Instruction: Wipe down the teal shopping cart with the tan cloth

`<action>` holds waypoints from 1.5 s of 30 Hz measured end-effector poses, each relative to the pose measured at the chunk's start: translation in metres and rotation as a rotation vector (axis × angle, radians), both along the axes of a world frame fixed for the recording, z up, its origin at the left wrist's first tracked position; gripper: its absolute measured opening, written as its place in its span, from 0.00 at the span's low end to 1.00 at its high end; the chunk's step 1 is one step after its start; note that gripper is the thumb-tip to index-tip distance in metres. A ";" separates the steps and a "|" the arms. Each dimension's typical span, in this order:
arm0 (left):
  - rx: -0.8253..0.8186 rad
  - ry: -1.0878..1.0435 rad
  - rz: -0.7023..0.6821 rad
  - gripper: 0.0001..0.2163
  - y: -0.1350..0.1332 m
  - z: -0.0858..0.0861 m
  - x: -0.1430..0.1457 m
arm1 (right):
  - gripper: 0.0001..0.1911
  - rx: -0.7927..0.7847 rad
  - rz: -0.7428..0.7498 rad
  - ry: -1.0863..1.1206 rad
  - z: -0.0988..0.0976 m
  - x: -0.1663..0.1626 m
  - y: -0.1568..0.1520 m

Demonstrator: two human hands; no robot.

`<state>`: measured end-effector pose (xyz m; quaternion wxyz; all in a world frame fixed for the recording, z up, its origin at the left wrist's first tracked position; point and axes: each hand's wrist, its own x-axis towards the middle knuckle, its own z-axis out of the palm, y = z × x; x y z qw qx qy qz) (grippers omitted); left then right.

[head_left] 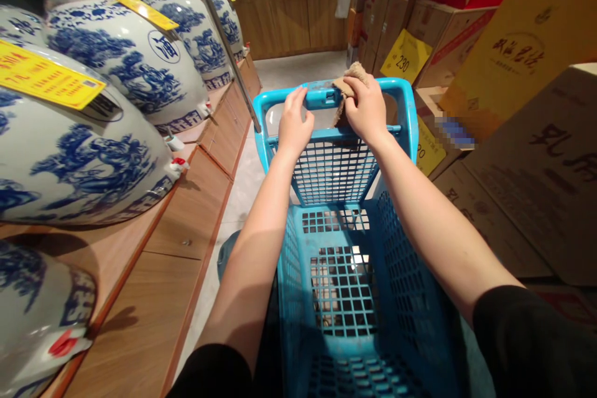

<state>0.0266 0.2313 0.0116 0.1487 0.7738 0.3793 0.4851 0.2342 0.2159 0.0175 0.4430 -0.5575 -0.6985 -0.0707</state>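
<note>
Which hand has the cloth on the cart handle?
The right hand: it presses a brown cloth against the blue cart handle. The left hand grips the handle bare.

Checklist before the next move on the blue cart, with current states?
1. Left hand gripping the light-blue plastic handle of the blue plastic mesh cart: ok.
2. Right hand pressing the brown cloth rag onto that handle: ok.
3. Cart apart from the blue-and-white ceramic jars on the left shelf: ok.
4. Grey metal pole touching the cart's left corner: cannot tell.
5. Cart apart from the brown cardboard boxes on the right: cannot tell.
</note>
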 end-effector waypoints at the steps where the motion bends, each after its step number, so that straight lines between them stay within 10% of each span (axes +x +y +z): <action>1: -0.002 0.001 -0.004 0.26 -0.001 0.001 0.001 | 0.26 -0.001 0.013 -0.014 0.000 -0.005 -0.002; 45: 0.000 -0.008 0.000 0.26 -0.002 0.001 -0.001 | 0.26 0.027 0.091 -0.117 0.003 -0.011 -0.005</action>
